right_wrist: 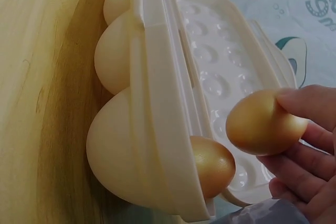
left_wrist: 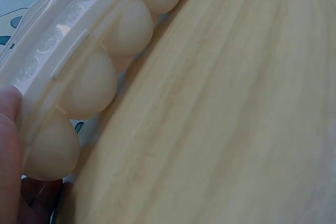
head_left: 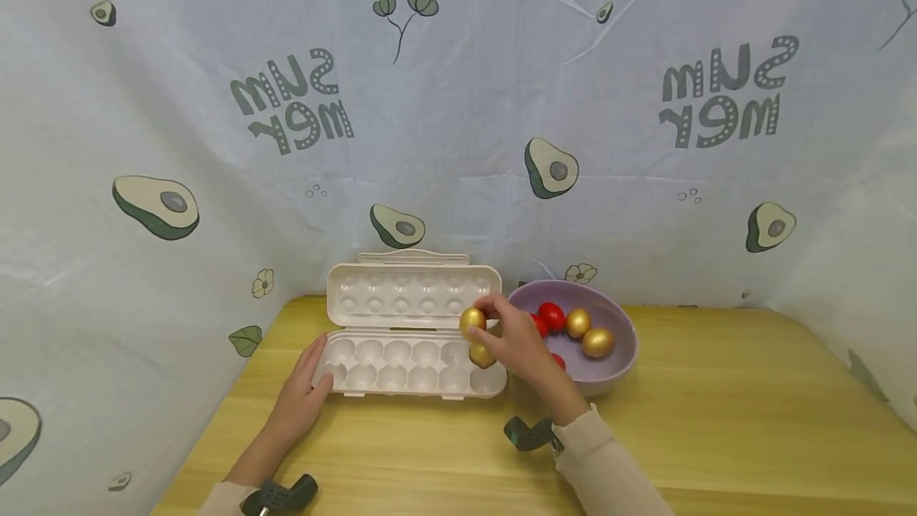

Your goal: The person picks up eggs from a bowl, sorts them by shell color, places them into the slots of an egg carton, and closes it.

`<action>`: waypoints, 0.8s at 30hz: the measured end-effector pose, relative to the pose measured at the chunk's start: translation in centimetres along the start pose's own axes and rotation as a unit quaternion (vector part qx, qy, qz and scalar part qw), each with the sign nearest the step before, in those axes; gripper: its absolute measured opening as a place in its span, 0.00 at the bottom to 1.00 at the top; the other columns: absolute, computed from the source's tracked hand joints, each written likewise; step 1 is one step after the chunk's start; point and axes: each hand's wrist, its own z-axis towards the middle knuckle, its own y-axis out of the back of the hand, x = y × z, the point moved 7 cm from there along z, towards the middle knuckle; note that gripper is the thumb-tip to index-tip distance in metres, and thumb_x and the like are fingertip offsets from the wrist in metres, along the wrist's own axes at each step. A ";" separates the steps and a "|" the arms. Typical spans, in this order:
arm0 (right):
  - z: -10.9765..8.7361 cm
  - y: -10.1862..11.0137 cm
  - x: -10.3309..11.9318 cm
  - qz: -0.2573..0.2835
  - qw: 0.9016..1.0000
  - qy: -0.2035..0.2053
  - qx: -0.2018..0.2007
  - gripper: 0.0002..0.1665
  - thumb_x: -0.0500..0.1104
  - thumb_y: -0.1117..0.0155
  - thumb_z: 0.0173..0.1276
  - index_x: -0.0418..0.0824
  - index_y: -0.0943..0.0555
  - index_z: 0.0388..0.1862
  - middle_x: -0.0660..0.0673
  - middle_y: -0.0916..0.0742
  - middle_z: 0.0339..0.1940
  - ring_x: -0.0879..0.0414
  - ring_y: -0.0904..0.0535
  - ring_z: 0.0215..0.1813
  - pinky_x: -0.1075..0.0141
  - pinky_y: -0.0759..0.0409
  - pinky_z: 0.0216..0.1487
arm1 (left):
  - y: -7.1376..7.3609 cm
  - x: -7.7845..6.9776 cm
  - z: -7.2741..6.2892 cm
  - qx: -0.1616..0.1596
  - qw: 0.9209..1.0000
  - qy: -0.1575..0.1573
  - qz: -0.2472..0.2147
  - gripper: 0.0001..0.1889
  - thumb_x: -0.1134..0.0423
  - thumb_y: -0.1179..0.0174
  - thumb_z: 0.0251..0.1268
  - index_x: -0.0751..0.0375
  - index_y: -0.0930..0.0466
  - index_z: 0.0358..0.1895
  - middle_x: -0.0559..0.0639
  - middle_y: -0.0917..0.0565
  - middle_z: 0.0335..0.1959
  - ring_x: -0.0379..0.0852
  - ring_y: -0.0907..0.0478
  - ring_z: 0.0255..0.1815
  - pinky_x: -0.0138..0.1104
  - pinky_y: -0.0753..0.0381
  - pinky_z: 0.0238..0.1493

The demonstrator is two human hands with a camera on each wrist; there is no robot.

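A golden egg (head_left: 472, 322) is pinched between the thumb and fingers of my right hand (head_left: 517, 339), above the right end of the egg carton. The pale plastic egg carton (head_left: 408, 394) lies with its lid (head_left: 415, 318) folded back. A second golden egg (right_wrist: 214, 166) sits in a cup at the carton's right end, just below the held one. My left hand (head_left: 304, 388) holds the carton's left end. In the left wrist view its thumb (left_wrist: 9, 108) lies on the rim, with fingers lower down beside the end cup, partly hidden.
Right beside the carton stands a purple bowl (head_left: 623, 317) with red eggs (head_left: 552, 317) and golden eggs (head_left: 598, 342), partly behind my right wrist. A wooden table (head_left: 716, 404) carries everything. Printed cloth (head_left: 458, 102) hangs behind and at both sides.
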 end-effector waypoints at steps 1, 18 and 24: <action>0.0 0.0 0.0 -0.002 1.000 0.001 0.000 0.20 0.39 0.28 0.58 0.39 0.23 0.49 0.46 0.14 0.43 0.52 0.20 0.49 0.54 0.23 0.57 | 0.1 -0.1 0.0 0.000 1.000 0.000 0.000 0.32 0.68 0.52 0.69 0.70 0.49 0.74 0.66 0.45 0.74 0.66 0.50 0.74 0.54 0.50 0.72; 0.3 -0.5 0.2 -0.014 0.999 0.023 0.047 0.23 0.40 0.27 0.58 0.37 0.18 0.53 0.45 0.14 0.47 0.52 0.18 0.47 0.56 0.19 0.53 | 0.1 0.0 0.3 -0.006 1.000 -0.010 0.001 0.32 0.69 0.52 0.68 0.70 0.49 0.74 0.66 0.44 0.74 0.65 0.48 0.74 0.38 0.52 0.74; -0.2 -1.1 0.0 0.004 0.997 0.010 0.073 0.21 0.40 0.27 0.58 0.39 0.19 0.50 0.49 0.13 0.44 0.53 0.16 0.47 0.58 0.18 0.52 | 0.0 0.2 -0.2 -0.006 1.000 -0.007 0.001 0.32 0.68 0.53 0.68 0.70 0.49 0.74 0.66 0.45 0.74 0.66 0.49 0.73 0.37 0.53 0.74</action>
